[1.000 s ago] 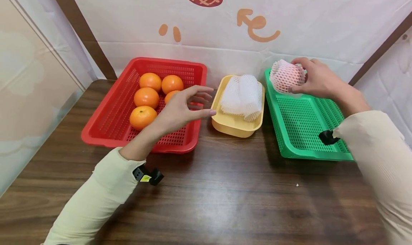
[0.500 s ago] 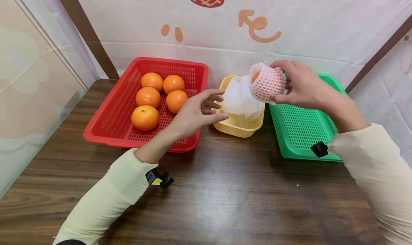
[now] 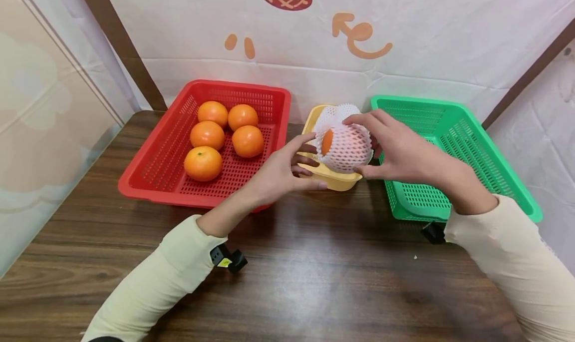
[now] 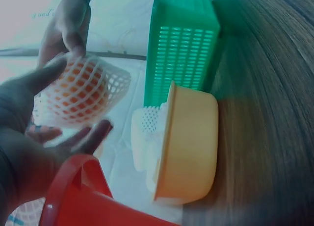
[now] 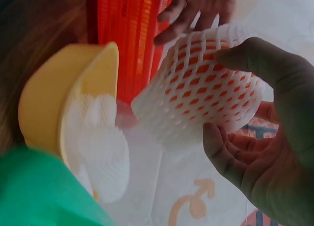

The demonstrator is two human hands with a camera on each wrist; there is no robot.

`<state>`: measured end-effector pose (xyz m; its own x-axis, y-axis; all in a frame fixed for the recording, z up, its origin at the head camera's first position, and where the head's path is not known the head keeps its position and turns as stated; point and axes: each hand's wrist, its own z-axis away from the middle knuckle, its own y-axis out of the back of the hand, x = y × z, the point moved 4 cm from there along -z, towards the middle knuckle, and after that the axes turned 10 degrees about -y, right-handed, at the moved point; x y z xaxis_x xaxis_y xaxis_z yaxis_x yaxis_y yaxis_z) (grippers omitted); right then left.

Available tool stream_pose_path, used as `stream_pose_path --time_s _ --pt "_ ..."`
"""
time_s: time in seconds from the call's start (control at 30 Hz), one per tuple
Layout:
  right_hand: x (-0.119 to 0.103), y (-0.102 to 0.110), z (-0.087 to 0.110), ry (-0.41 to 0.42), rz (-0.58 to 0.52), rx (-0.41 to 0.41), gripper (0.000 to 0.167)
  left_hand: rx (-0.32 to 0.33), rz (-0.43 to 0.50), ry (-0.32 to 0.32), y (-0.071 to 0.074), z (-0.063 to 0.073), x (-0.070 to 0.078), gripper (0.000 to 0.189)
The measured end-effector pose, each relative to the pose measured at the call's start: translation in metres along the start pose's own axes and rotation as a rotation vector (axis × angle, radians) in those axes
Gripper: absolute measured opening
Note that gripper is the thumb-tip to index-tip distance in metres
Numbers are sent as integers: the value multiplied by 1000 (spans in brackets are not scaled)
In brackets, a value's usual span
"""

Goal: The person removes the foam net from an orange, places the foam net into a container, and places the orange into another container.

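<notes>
My right hand (image 3: 397, 150) grips an orange wrapped in a white foam net sleeve (image 3: 347, 150), thumb below and fingers over the top. Bare orange peel shows through the sleeve's opening, which faces left in the head view. Just left of it, my left hand (image 3: 280, 170) is spread with its fingers around that side, holding nothing. In the left wrist view, the netted orange (image 4: 81, 91) appears between the left thumb and fingers. Behind and below it is the yellow tub (image 3: 339, 182), with folded white foam nets (image 5: 100, 152) inside.
A red basket (image 3: 157, 194) on the left holds several bare oranges (image 3: 203, 163). On the right stands a green basket (image 3: 498, 167), its perforated floor showing. All rest on a dark wood table (image 3: 287, 282) against a white printed cloth (image 3: 314, 77).
My right hand has carried the netted orange left from over the green basket to in front of the yellow tub. My left hand has moved right and slightly nearer, meeting it.
</notes>
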<state>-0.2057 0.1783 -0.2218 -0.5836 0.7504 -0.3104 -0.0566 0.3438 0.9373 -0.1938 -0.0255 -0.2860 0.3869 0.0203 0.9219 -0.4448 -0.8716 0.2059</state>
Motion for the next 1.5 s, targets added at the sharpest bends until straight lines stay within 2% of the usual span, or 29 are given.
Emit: stream_pose_path --time_s 0.07,0.13,0.27,0.37,0.43,0.53,0.73,0.9,0.97,1.1,1.23,1.37,1.43,1.5 --pt "-4 -4 3 28 6 7 76 -37 88 3 0 2 -2 79" --pt "-6 -6 5 57 8 17 76 -42 183 28 2 3 -4 69" --pt "-11 -12 10 160 47 51 78 31 326 144 8 5 -11 38" --pt "-15 -19 12 250 95 76 80 63 358 237 8 5 -13 36" --pt "-17 -25 14 301 118 91 80 43 325 255 6 6 -13 40" --pt "-19 -31 17 351 107 111 81 9 242 248 3 7 -11 40" --pt "-21 -32 26 392 51 158 82 -5 48 234 -2 10 -3 38" --pt "-20 -32 33 434 -19 289 81 14 2 204 -12 17 1 56" --pt "-17 -35 35 419 -34 338 77 33 -44 167 -17 22 2 65" --pt "-8 -47 40 335 -93 346 74 75 -138 107 -25 37 3 73" --pt "-2 -60 46 249 -245 294 86 120 -86 65 -29 49 1 75" --pt "-2 -70 54 155 -456 161 105 124 17 42 -31 54 -5 76" --pt "-3 -75 59 107 -536 82 107 85 27 30 -32 56 -8 77" --pt "-4 -79 63 68 -551 24 103 17 -6 13 -33 57 -11 78"
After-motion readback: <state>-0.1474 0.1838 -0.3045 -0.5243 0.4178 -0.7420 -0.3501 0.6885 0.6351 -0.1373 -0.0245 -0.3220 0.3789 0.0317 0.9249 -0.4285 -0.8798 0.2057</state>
